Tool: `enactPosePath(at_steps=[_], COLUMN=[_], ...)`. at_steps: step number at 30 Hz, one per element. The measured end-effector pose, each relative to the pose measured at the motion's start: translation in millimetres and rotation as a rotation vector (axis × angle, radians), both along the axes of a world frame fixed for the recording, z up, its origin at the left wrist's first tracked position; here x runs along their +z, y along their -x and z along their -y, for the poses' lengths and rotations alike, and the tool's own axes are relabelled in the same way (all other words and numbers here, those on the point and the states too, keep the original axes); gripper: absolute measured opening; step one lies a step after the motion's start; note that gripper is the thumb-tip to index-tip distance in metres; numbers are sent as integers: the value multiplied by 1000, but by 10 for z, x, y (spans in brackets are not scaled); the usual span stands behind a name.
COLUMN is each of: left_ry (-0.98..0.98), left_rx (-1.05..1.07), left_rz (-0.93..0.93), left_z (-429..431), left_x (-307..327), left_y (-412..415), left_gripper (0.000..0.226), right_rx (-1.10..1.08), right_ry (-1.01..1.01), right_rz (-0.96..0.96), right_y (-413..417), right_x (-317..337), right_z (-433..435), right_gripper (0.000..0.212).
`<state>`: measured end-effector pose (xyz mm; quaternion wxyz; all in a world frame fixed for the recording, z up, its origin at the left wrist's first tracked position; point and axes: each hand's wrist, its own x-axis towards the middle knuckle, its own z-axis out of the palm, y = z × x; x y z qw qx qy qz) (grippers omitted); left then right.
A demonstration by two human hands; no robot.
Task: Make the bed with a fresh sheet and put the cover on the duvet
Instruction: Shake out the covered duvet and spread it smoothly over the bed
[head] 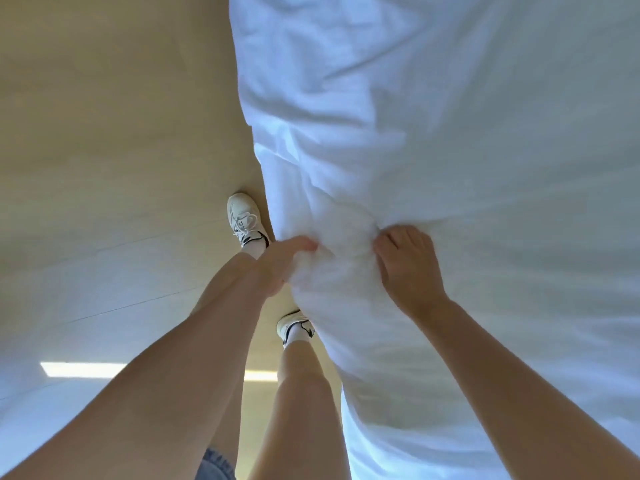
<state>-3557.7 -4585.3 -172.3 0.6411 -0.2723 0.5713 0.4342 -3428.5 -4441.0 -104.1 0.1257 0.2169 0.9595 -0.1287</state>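
Head view shows your left grip (284, 262) and right grip (406, 269) each closed on a bunched fold of the puffy white cloth bedding (433, 133), at its left edge beside the pale beige floor (104, 168). Its bulk lies far and right of both grips, with the long axis running near to far and the right grip nearer to it. No writing is legible, even on the white lace-up sneakers (244, 216).

Pale wooden floor (121, 150); bright light patch (79, 370) on it.
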Motion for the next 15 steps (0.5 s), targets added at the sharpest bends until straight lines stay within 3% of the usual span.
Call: enactPosePath(at_steps=[3, 7, 11, 13, 15], left_ry=[-104, -242, -287, -247, -158], left_rx=[44, 117, -388, -345, -195], left_rz=[-48, 0, -154, -299, -374], left_z=[77, 498, 444, 332, 299], left_x=[140, 216, 291, 292, 296], left_y=[-105, -273, -780, -987, -1114], left_gripper=[26, 55, 58, 58, 48], right_rx=[37, -1, -101, -145, -152], right_ry=[77, 137, 43, 9, 6], right_rz=[-101, -100, 58, 93, 50], right_y=[81, -244, -1106, -1408, -1566], right_x=[140, 379, 457, 408, 339], right_z=[-8, -96, -362, -319, -125], right_gripper=[7, 18, 18, 19, 42])
